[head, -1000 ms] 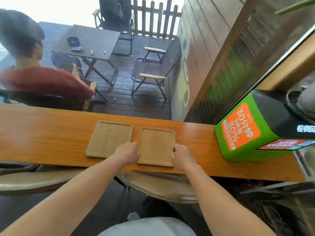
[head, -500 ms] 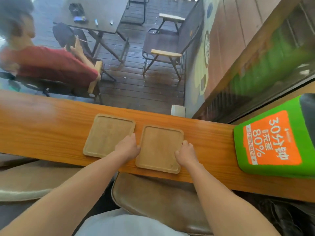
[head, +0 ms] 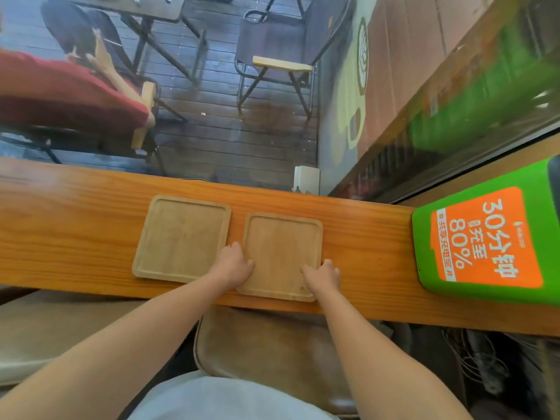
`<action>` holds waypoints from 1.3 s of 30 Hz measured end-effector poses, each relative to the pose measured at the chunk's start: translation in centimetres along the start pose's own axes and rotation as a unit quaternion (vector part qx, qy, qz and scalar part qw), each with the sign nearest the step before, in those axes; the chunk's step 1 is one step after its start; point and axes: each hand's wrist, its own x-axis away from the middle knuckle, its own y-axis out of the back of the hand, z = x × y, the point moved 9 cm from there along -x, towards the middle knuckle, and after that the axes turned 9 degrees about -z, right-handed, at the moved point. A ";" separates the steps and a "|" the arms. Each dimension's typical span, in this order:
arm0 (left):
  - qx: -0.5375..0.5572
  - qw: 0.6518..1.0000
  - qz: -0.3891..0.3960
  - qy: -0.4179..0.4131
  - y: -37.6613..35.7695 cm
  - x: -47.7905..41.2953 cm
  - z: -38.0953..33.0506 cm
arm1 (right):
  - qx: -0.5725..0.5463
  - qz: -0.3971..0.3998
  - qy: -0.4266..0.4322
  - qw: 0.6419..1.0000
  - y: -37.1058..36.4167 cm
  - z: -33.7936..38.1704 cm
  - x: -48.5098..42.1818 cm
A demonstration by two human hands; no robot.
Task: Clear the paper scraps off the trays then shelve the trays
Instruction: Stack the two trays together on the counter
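Note:
Two square bamboo trays lie side by side on a long orange wooden counter [head: 75, 225]. The left tray [head: 181, 237] lies free, with no hand on it. The right tray [head: 281, 253] sits by the counter's near edge, held at both sides. My left hand [head: 233, 265] grips its left rim, in the gap between the trays. My right hand [head: 322, 274] grips its right rim near the front corner. I see no paper scraps on either tray.
A green and orange charging box [head: 491, 237] stands on the counter at the right. Below the counter's near edge is a brown padded stool [head: 266, 347]. Beyond a glass pane sit a person in red [head: 60, 92], folding chairs and a table.
The view has tilted further down and closer to the counter. My hands have stayed on the sides of the right tray, which has barely shifted.

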 end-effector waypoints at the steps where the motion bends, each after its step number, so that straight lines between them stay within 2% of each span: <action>1: 0.024 1.000 -0.006 0.018 -0.3 0.2 0.1 | -0.021 0.001 -0.018 1.000 -0.1 -0.2 0.0; 5: 0.088 0.992 -0.018 0.090 -0.7 0.5 1.0 | -0.101 0.039 -0.093 0.990 -0.9 -1.3 0.2; 9: 0.142 0.979 0.020 0.148 -0.8 0.2 1.8 | -0.118 0.073 -0.134 0.981 -1.5 -2.4 0.2; 13: 0.248 0.949 0.078 0.176 -1.7 0.3 1.8 | -0.225 0.098 -0.169 0.955 -2.7 -2.9 0.4; 17: 0.273 0.951 0.041 0.141 -1.3 0.6 1.7 | -0.223 0.059 -0.138 0.963 -2.7 -2.5 0.8; 25: 0.326 0.934 0.023 0.141 1.1 0.0 5.1 | -0.195 0.067 -0.103 0.973 -4.6 1.3 2.2; 29: 0.341 0.929 0.022 0.144 4.4 -1.1 8.7 | -0.187 0.064 -0.090 0.976 -7.8 4.8 4.4; 35: 0.321 0.933 -0.030 0.162 11.1 -3.6 15.9 | -0.173 0.091 -0.068 0.978 -14.1 11.7 8.2; 39: 0.322 0.929 -0.037 0.180 12.8 -5.0 19.3 | -0.151 0.100 -0.040 0.983 -16.7 14.7 8.8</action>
